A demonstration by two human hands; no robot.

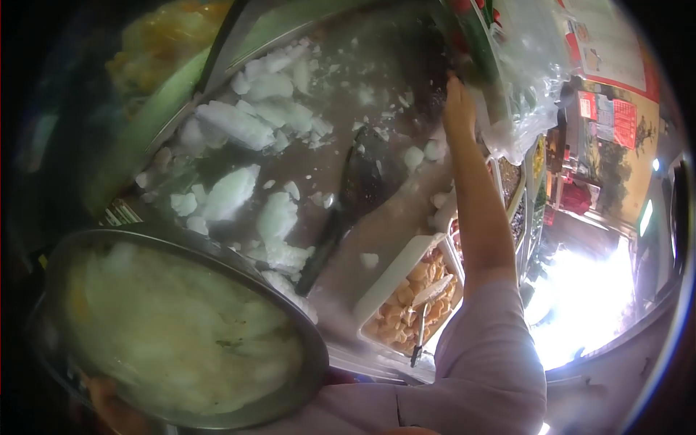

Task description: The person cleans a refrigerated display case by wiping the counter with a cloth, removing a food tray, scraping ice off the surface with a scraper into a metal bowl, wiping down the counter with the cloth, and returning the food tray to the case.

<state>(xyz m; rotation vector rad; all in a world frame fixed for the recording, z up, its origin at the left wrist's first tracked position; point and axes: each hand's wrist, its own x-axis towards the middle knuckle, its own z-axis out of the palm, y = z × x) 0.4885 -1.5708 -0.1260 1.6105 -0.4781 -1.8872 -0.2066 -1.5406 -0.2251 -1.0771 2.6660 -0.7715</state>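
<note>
At lower left, my left hand [116,407] grips the outer side of a large metal bowl [324,362] from below. Pale, whitish, wet-looking pieces [188,326] fill the bowl; I cannot make out their kind. My right arm stretches up to the far part of a metal surface strewn with ice. There my right hand [458,112] looks closed, its fingertips at a dark, blurred spot where anything held is hidden. A dark, flat panel with a black edge [326,243] lies across the surface, left of my right arm.
Ice chunks [235,125] lie on the metal surface [319,163]. Near my right arm, a white tray [395,279] holds tan slices and a metal-handled utensil [420,330]. More food containers [513,181] and clear plastic bags [533,80] line the right. Yellowish food [163,40] shows at upper left.
</note>
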